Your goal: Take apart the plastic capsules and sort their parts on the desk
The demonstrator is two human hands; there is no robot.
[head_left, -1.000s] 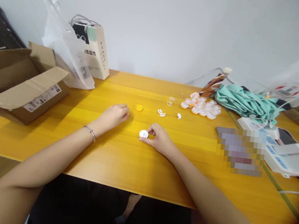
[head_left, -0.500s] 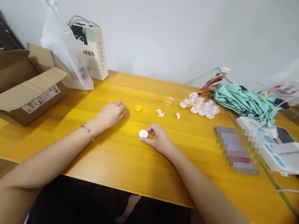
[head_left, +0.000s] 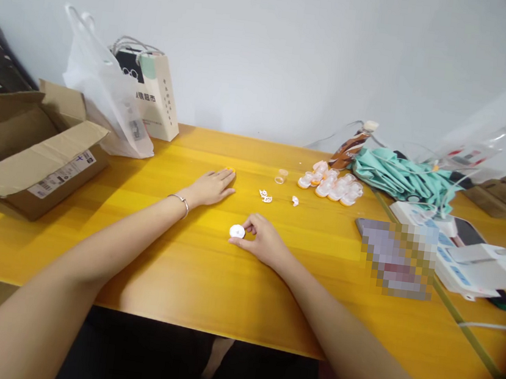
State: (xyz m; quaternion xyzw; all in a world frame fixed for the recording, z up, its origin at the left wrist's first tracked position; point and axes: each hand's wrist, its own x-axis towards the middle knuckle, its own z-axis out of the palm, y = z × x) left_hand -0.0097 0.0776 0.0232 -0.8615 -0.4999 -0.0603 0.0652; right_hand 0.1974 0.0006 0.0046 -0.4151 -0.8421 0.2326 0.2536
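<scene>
My left hand lies low over the table with its fingers stretched out. Its fingertips cover most of a yellow round piece, of which only the far edge shows. Between thumb and fingers, my right hand pinches a small white disc just above or on the wood; contact with the table is unclear. Beyond that hand lie small white cut-out pieces and one more white piece. A little clear plastic cup sits farther back.
Several clear-topped capsules with orange bases are grouped at the back right, by a brown bottle and green cloth. A blurred-out flat object and a power strip lie right. An open cardboard box stands left.
My left hand has moved right and away from me, its fingers straightening onto the yellow round piece. My right hand keeps its pinch on the white disc. The whole view has shifted slightly.
</scene>
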